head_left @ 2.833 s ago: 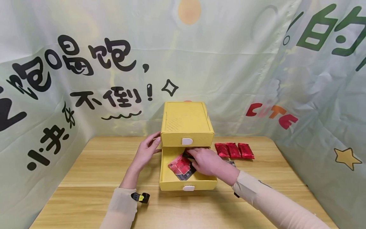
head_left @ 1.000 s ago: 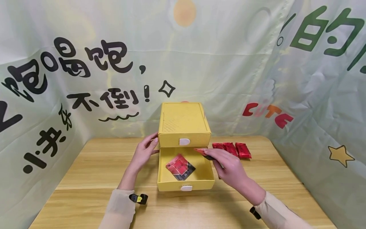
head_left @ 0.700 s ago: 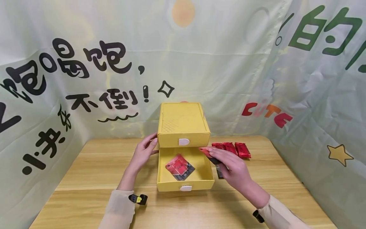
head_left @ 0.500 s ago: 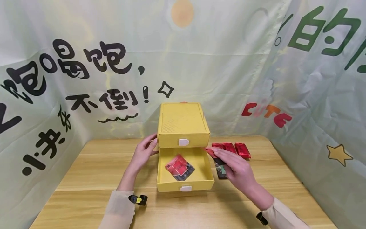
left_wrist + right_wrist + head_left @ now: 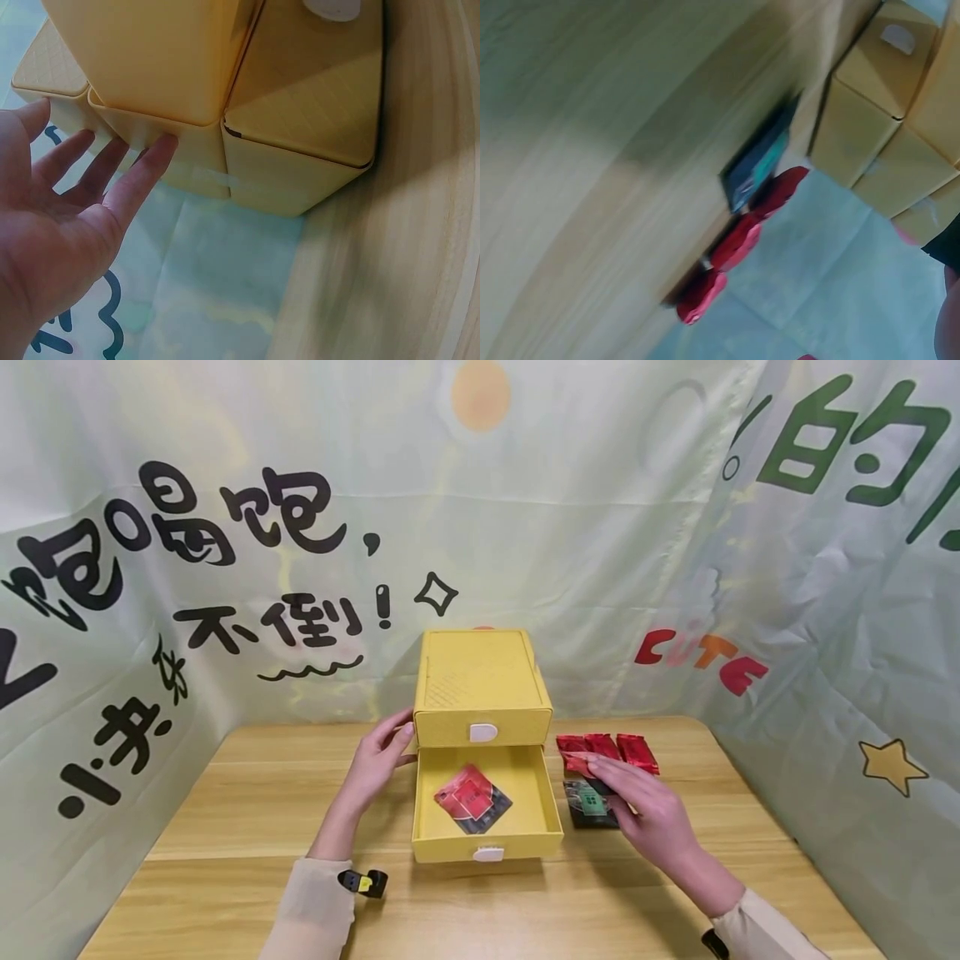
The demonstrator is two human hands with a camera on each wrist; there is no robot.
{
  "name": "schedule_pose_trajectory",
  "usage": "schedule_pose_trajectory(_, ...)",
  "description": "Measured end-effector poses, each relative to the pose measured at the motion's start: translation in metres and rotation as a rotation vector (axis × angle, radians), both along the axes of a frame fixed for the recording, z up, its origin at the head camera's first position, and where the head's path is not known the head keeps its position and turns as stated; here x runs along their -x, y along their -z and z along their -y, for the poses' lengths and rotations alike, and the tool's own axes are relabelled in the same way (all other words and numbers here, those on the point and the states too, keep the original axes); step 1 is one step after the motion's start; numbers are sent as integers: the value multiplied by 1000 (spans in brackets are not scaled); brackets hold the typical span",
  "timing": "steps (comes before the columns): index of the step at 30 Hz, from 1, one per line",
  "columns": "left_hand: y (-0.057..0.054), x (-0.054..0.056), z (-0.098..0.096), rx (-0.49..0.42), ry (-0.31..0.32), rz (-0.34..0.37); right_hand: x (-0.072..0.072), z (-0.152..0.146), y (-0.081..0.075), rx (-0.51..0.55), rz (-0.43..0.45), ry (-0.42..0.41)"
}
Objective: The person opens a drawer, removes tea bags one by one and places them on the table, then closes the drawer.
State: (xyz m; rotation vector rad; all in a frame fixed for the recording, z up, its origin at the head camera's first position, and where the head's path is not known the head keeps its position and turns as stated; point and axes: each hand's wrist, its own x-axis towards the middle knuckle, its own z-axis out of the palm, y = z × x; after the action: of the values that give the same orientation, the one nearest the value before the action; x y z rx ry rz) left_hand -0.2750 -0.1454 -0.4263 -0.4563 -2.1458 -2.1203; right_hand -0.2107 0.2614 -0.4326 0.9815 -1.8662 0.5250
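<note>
A yellow drawer box (image 5: 480,672) stands on the table with its lower drawer (image 5: 525,849) pulled out. Inside the drawer lies a red-and-black sachet (image 5: 472,797). My left hand (image 5: 381,762) touches the box's left side with extended fingers, also seen close up by the left wrist camera, where the hand (image 5: 82,195) has its palm free. To the right of the drawer, my right hand (image 5: 654,806) pinches another red-and-black sachet (image 5: 574,762) above the table. Below it a black-and-green sachet (image 5: 588,808) lies flat, partly covered by my fingers.
Several small red packets (image 5: 637,753) lie in a row at the back right, partly behind the held sachet. Wooden tabletop (image 5: 450,918) runs around the box. A printed cloth (image 5: 600,568) hangs behind and on both sides.
My right hand has lifted the sachet out of the drawer and moved it rightward, over the black-and-green sachet. One sachet stays in the drawer. My left hand has stayed at the box's side.
</note>
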Motion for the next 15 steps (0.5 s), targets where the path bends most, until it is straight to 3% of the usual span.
schedule_pose_trajectory(15,-1,-1,-1,-1,-2,6,5,-37,21,-143,80,146)
